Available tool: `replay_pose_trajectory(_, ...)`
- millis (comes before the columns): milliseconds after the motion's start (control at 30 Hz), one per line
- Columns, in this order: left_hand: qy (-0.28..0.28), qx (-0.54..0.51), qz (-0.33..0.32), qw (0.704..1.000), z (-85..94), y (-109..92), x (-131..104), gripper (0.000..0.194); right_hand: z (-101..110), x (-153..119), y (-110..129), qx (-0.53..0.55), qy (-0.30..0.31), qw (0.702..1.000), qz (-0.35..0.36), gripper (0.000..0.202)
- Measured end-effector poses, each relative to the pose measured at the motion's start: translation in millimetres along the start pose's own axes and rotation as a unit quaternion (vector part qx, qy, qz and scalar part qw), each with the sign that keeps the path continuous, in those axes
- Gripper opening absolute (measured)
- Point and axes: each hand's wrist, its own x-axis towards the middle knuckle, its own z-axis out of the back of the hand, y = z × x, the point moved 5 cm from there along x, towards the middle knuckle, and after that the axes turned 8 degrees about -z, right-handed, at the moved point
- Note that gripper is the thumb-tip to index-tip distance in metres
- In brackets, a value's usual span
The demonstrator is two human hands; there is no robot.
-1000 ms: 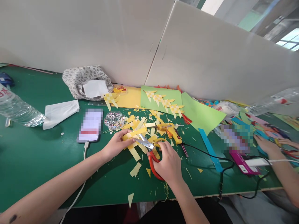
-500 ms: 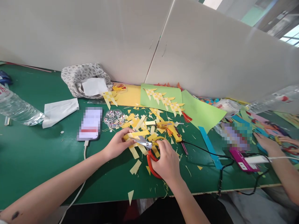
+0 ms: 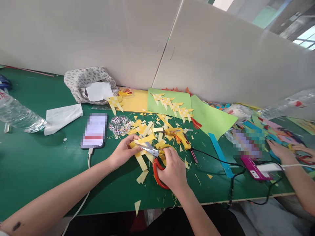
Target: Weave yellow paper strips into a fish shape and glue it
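Observation:
My left hand (image 3: 126,151) pinches woven yellow paper strips (image 3: 140,160) near the middle of the green table. In my right hand (image 3: 173,168) are scissors (image 3: 153,151) with one red and one yellow handle loop. Their blades point left, open around the paper close to my left fingertips. Yellow scraps lie about both hands. Just beyond my right hand rests a yellow glue gun (image 3: 182,137). Folded yellow paper fish (image 3: 173,106) lie in a row on a green sheet (image 3: 156,105) behind.
A phone (image 3: 94,129) with a cable, a round bead case (image 3: 120,125), a patterned cloth bag (image 3: 83,82) and a bottle (image 3: 22,113) stand left. At right are a blue strip (image 3: 220,154), a magenta power strip (image 3: 254,168), black cord and another person's hands (image 3: 280,150).
The scissors and my right hand have shifted slightly left, and the blades have turned a little at the paper. At right, another person's second hand with scissors has come further into view.

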Motion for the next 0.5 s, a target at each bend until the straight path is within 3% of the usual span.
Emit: replay_pose_trajectory(500, 0.013, -0.065, 0.021, 0.998, -1.2, 11, 1, 0.023, 0, 0, 0, 0.018, 0.017, 1.0, -0.004, 0.026)
